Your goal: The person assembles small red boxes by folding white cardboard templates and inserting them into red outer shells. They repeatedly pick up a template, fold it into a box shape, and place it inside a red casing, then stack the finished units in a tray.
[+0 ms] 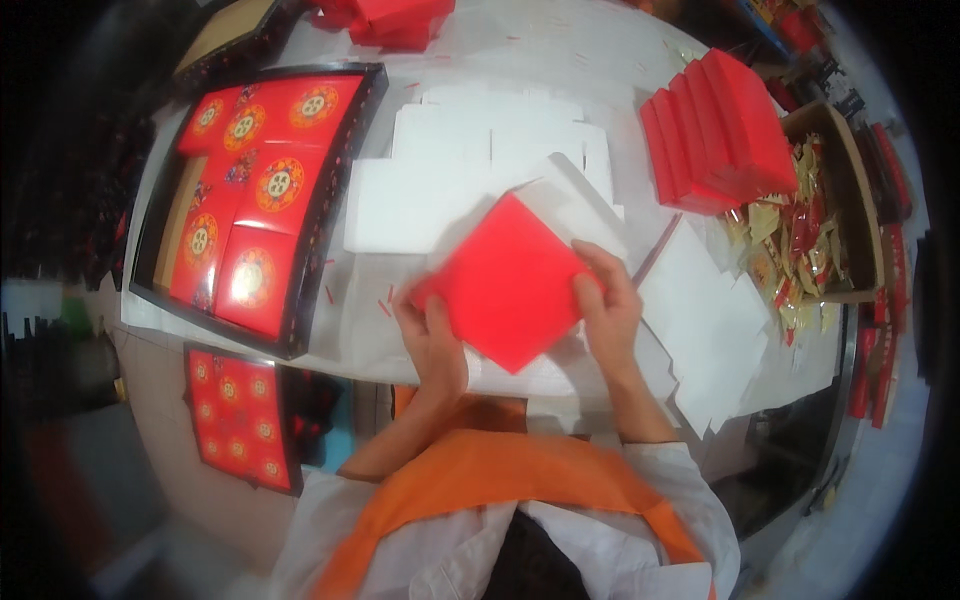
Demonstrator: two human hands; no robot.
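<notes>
A plain red square box [512,285], turned cornerwise like a diamond, is held between my two hands over the near part of the table. My left hand [432,335] grips its left corner, thumb at the front and fingers partly hidden behind. At the right corner, my right hand [608,305] pinches it with the thumb on the near face and a finger along the upper edge. How deep the box is cannot be made out. Flat white die-cut cardboard blanks [440,170] lie just beyond it, partly covered by it.
On the left stands a large black-edged tray [345,215] of red boxes with round gold emblems. Several plain red boxes [715,130] lean together at right, beside a carton [860,190] of small wrapped packets. More white blanks [700,320] lie near the right edge. A similar red-printed tray [235,415] sits lower left.
</notes>
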